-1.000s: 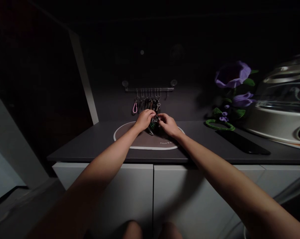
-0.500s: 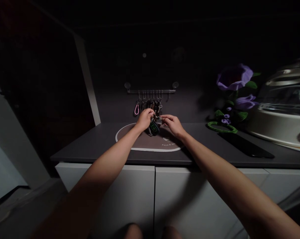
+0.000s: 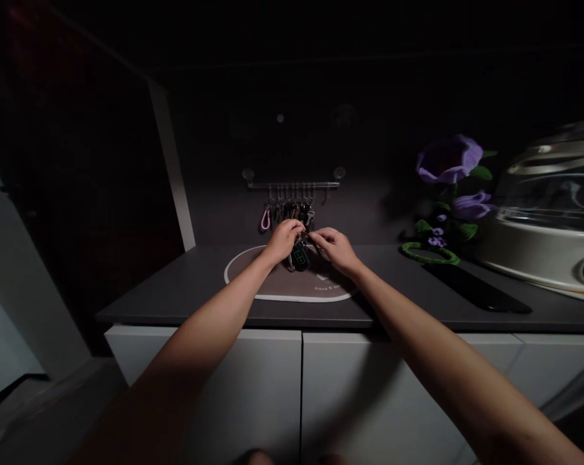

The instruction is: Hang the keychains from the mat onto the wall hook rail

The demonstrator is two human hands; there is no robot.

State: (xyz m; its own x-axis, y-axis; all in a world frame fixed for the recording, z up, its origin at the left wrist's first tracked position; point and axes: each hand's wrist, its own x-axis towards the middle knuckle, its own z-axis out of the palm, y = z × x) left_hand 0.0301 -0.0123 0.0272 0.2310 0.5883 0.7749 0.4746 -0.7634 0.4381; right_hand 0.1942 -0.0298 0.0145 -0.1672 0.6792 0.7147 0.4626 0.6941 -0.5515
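Over the brown mat (image 3: 272,284), my left hand (image 3: 282,242) is closed on a bunch of keys. From it hangs a black key fob (image 3: 300,256) with green-edged buttons, and a pale metal piece dangles at its left. My right hand (image 3: 335,247) pinches a small metal piece of the same bunch, probably a key; dim light and the fingers hide its shape. The two hands are a short gap apart. Just behind them more keys (image 3: 311,214) and a pink carabiner (image 3: 265,219) hang from a clear hook rail (image 3: 292,185) on the dark wall.
To the right stand purple fabric flowers (image 3: 451,161) with a green ring base (image 3: 430,254). A flat black slab (image 3: 475,287) lies before them, and a pale appliance with a clear lid (image 3: 543,245) is farther right. White cabinet doors (image 3: 253,381) sit below the dark counter (image 3: 156,290).
The whole view has shifted slightly, so the scene sits lower. My right fingers have tilted a little at the bunch of keys; both hands keep their hold.
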